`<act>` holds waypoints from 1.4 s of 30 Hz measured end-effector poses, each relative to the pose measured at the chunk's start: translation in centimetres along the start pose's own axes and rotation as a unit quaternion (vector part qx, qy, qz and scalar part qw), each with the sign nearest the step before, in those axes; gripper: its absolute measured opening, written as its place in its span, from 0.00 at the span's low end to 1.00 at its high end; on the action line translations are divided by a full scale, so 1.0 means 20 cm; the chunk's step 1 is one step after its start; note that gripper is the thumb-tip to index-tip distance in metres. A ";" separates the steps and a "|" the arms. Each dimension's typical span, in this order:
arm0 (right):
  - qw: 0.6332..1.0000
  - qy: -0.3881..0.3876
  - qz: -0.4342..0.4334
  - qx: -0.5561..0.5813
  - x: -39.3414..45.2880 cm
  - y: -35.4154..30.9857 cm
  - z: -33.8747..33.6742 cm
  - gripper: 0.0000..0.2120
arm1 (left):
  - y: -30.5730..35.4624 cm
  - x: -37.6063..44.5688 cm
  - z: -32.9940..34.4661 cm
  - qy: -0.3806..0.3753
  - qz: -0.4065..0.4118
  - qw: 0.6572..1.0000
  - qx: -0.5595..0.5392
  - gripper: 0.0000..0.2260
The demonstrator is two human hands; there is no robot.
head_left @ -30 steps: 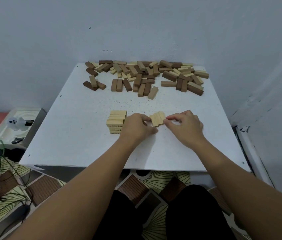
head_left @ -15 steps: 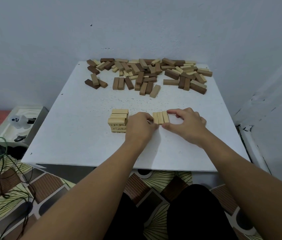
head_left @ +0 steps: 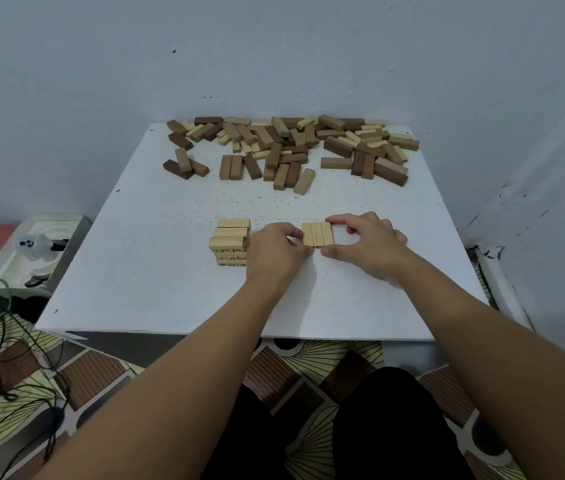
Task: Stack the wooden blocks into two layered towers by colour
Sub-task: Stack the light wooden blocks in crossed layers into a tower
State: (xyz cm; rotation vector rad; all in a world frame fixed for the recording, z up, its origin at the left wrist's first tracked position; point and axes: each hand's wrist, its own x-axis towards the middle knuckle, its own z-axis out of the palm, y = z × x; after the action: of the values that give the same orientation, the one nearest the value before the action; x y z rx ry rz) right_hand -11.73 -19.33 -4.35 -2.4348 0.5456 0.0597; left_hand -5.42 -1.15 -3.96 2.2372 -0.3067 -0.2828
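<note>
Both hands, left hand (head_left: 275, 252) and right hand (head_left: 365, 244), pinch a pale three-block row (head_left: 317, 233), probably squaring it before lifting onto the pale tower (head_left: 230, 244)

A white table (head_left: 156, 271) carries a loose pile of blocks (head_left: 291, 147) at the far edge, a pale stack (head_left: 230, 242) and three pale blocks (head_left: 317, 233) side by side.

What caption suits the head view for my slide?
Both hands square three pale blocks beside a pale tower; mixed pile behind.
</note>
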 end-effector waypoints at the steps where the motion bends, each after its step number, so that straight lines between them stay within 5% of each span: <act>1: 1.000 0.005 0.000 -0.004 0.00 0.00 0.00 0.28 | 0.00 0.00 0.00 0.000 0.002 1.000 -0.002 0.09; 11: 1.000 0.006 0.008 0.007 0.00 -0.01 0.00 0.29 | 0.00 0.02 0.00 -0.004 -0.021 1.000 -0.012 0.11; 23: 0.999 0.021 0.026 0.036 0.02 -0.02 0.00 0.27 | 0.06 0.13 -0.04 -0.085 -0.027 0.994 0.063 0.34; 42: 0.999 -0.027 0.010 0.041 0.04 0.01 -0.07 0.27 | 0.11 0.22 -0.06 -0.156 -0.028 0.984 0.083 0.30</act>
State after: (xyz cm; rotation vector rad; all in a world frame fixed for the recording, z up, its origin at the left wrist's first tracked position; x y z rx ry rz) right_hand -11.17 -20.62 -3.51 -2.3411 0.5382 0.1105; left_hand -1.23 -2.93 -1.95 2.3651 -0.4480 -0.6617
